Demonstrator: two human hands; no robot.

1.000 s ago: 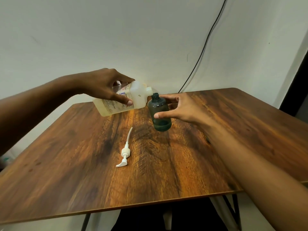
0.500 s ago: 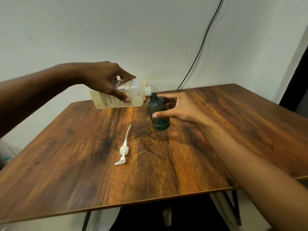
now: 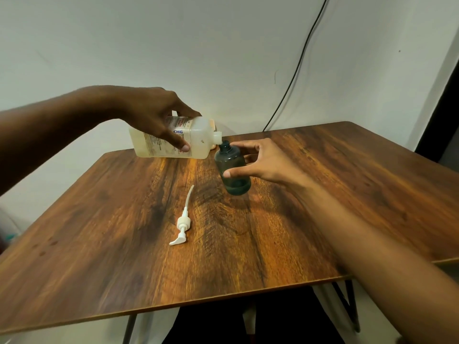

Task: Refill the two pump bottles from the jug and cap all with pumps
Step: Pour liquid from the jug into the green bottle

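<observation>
My left hand grips a pale translucent jug lying almost on its side in the air, its open spout right over the mouth of a dark green bottle. That bottle stands uncapped on the wooden table, with a little liquid at its bottom. My right hand holds it from the right, thumb in front and fingers behind. A white pump with its long tube lies flat on the table, in front and to the left of the bottle. Behind the jug a small pale object peeks out; I cannot tell what it is.
A black cable runs down the white wall to the table's back edge. The table's near edge runs across the lower frame, with thin metal legs below. A dark opening is at the far right.
The jug has tipped from a downward slant to nearly level with its spout over the bottle mouth. The view has shifted slightly; bottle, right hand and pump stay in place.
</observation>
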